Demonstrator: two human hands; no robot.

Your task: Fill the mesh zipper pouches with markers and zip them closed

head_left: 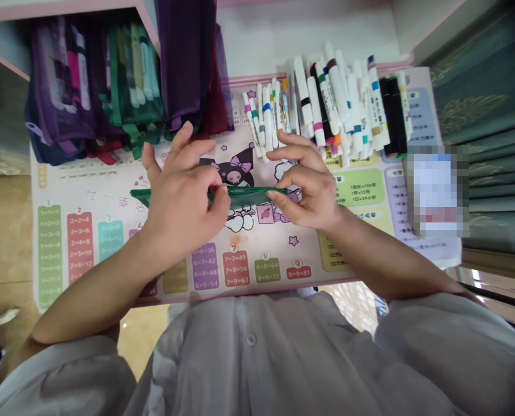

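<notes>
A flat green mesh zipper pouch (246, 198) is held edge-up above the printed desk mat, its zipper edge running left to right. My left hand (183, 193) pinches that edge near its middle between thumb and forefinger, the other fingers spread. At the pouch's right end, my right hand (307, 185) grips the corner between thumb and fingers. Behind the right hand lies a pile of white-barrelled markers (344, 110), with a smaller group of thin markers (264, 118) to its left. Whether anything is inside the pouch I cannot tell.
Filled mesh pouches in purple (69, 69) and green (136, 75) stand at the back left, beside a tall dark purple pouch (183, 58) and a red one (216, 86). A blurred phone-like object (437, 190) lies at the right. A curtain (486, 115) hangs beyond the mat (275, 242).
</notes>
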